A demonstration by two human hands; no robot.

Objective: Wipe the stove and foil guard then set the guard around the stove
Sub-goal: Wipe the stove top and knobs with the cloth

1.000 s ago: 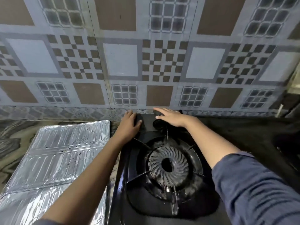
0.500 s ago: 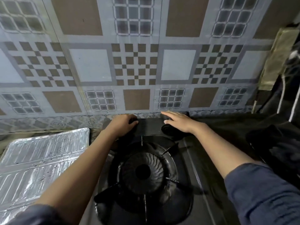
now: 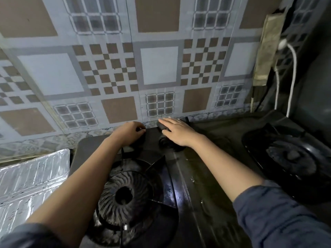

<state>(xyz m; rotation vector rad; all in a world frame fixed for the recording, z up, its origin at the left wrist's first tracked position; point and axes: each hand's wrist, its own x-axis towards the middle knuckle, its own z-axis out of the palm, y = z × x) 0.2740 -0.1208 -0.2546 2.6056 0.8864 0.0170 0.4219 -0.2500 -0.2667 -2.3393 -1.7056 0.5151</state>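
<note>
The black gas stove (image 3: 188,176) fills the middle of the view, with its left burner (image 3: 123,194) between my forearms and its right burner (image 3: 293,156) at the far right. My left hand (image 3: 129,131) is curled on the stove's far edge near the wall. My right hand (image 3: 177,131) lies flat, palm down, over a dark round knob (image 3: 168,143) on that same far edge. The silver foil guard (image 3: 34,178) lies flat on the counter, left of the stove. I see no cloth in either hand.
A patterned tiled wall (image 3: 157,65) rises right behind the stove. At the right hang a dirty cloth strip (image 3: 268,51) and a white cable (image 3: 293,68), beside a dark appliance side. The marble counter (image 3: 35,145) shows behind the foil guard.
The view has swung right and up, bringing the right burner and the cable into sight. My left fingers have curled tighter on the stove's far edge. My right hand stays flat on the knob.
</note>
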